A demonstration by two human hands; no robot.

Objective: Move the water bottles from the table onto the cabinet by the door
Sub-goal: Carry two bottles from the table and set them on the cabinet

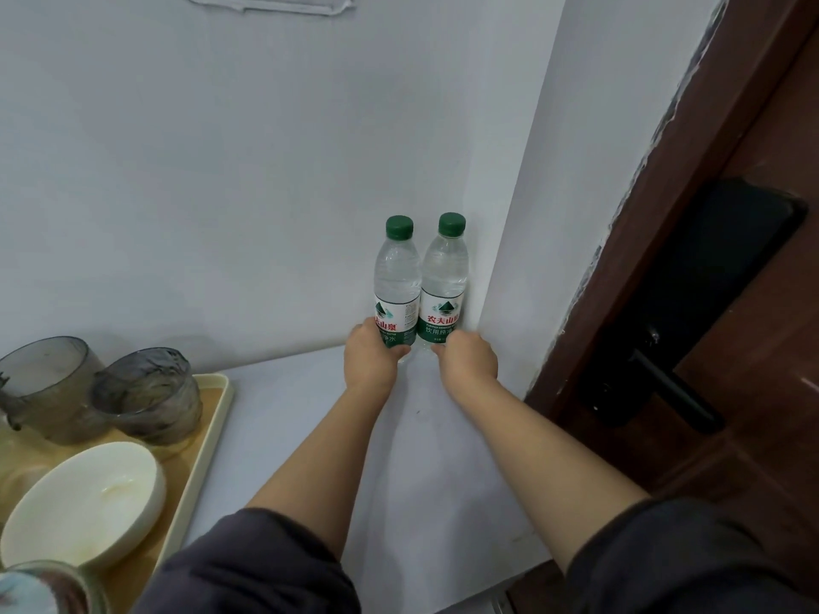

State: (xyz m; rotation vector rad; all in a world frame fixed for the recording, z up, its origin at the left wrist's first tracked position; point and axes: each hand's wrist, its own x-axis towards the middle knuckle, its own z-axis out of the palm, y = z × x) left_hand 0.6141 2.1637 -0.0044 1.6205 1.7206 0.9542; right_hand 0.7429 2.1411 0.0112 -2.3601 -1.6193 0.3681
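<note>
Two clear water bottles with green caps and green-white labels stand upright side by side in the back corner of the white cabinet top (443,458), against the wall beside the door. My left hand (372,358) grips the lower part of the left bottle (397,277). My right hand (469,361) grips the base of the right bottle (444,277). The bottles' bottoms are hidden behind my hands.
A cream tray (212,418) on the left holds two smoky grey glass cups (146,392), a white bowl (84,502) and another item at the bottom edge. The dark brown door (731,303) with a black lock and handle (678,392) stands right of the cabinet.
</note>
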